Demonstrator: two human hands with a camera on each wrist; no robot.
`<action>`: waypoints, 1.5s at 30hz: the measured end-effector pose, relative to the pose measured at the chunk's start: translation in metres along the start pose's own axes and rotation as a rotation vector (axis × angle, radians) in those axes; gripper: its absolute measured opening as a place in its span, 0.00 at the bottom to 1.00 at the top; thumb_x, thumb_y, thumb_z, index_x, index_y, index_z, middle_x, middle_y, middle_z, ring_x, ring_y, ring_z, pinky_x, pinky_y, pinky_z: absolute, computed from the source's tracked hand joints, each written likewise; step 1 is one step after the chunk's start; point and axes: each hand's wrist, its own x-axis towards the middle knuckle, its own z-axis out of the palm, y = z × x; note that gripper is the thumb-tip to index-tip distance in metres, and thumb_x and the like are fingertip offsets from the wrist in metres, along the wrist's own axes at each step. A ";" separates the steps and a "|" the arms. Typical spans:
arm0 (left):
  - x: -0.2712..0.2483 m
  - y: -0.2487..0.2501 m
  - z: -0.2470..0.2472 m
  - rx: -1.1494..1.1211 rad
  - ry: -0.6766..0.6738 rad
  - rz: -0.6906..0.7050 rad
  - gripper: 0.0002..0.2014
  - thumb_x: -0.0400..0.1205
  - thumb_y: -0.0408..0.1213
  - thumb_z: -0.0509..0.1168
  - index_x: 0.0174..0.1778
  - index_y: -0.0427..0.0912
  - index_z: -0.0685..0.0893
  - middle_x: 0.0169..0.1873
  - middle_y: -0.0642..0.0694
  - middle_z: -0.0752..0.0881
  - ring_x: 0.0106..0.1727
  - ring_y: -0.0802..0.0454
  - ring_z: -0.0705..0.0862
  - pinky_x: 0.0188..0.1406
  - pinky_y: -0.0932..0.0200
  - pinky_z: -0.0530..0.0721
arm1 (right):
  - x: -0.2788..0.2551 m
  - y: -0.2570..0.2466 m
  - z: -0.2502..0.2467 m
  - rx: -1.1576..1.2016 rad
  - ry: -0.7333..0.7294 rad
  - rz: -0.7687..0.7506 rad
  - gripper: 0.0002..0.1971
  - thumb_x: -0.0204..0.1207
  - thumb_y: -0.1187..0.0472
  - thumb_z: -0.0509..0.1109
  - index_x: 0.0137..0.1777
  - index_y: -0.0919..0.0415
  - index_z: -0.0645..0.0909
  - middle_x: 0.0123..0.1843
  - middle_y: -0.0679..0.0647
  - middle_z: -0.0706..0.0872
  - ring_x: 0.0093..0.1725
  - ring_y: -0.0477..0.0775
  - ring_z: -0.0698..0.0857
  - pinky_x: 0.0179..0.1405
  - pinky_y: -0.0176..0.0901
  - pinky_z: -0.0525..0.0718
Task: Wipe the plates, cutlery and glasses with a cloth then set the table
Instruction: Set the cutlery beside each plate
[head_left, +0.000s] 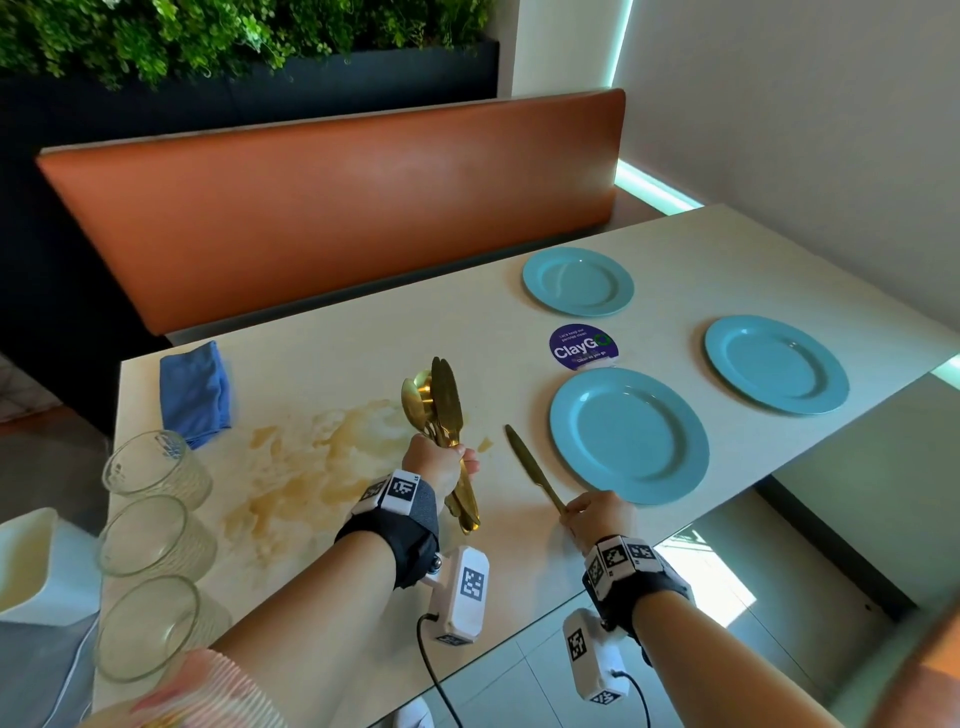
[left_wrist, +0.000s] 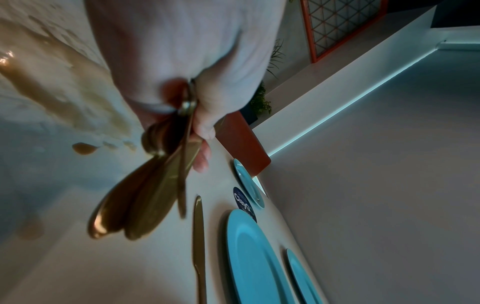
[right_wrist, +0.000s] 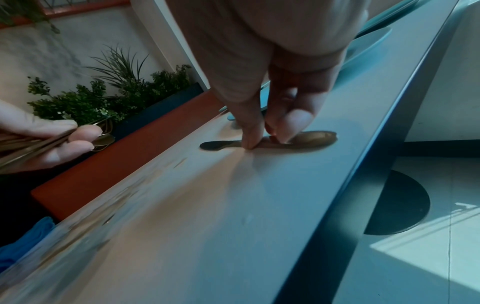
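Observation:
My left hand (head_left: 457, 462) grips a bundle of gold cutlery (head_left: 441, 410) upright above the table; the left wrist view shows the handles (left_wrist: 145, 195) fanning out below the fist. My right hand (head_left: 569, 513) pinches the handle end of a gold knife (head_left: 527, 465) that lies flat on the table, just left of the nearest blue plate (head_left: 628, 483). In the right wrist view, thumb and fingertips (right_wrist: 250, 142) hold the knife (right_wrist: 311, 138) against the tabletop. Two more blue plates (head_left: 577, 306) (head_left: 776, 402) sit farther right. A folded blue cloth (head_left: 195, 392) lies at the far left.
Three clear glasses (head_left: 156, 467) (head_left: 156, 535) (head_left: 150, 629) stand in a row along the table's left edge. A brown stain (head_left: 311, 467) spreads over the tabletop left of my left hand. A purple sticker (head_left: 583, 348) sits between the plates. An orange bench back (head_left: 337, 208) runs behind the table.

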 end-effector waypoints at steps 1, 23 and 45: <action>0.000 0.000 0.000 0.003 -0.003 0.000 0.06 0.85 0.28 0.58 0.56 0.32 0.76 0.34 0.42 0.86 0.33 0.49 0.86 0.44 0.54 0.87 | 0.000 0.000 -0.001 0.006 0.003 0.009 0.08 0.70 0.62 0.75 0.49 0.58 0.89 0.48 0.58 0.91 0.50 0.58 0.88 0.51 0.45 0.87; 0.002 0.006 0.011 0.041 -0.015 -0.006 0.05 0.85 0.28 0.59 0.54 0.31 0.77 0.34 0.42 0.87 0.33 0.50 0.87 0.49 0.50 0.88 | 0.003 -0.003 -0.005 -0.011 -0.032 0.004 0.07 0.67 0.65 0.77 0.46 0.58 0.90 0.48 0.57 0.90 0.42 0.51 0.81 0.48 0.41 0.85; 0.000 0.013 0.021 0.036 -0.045 -0.026 0.09 0.85 0.27 0.59 0.38 0.36 0.76 0.32 0.41 0.85 0.31 0.48 0.85 0.43 0.51 0.87 | 0.000 -0.042 -0.022 0.044 -0.072 -0.159 0.08 0.72 0.58 0.74 0.48 0.58 0.89 0.48 0.55 0.89 0.41 0.49 0.83 0.43 0.38 0.84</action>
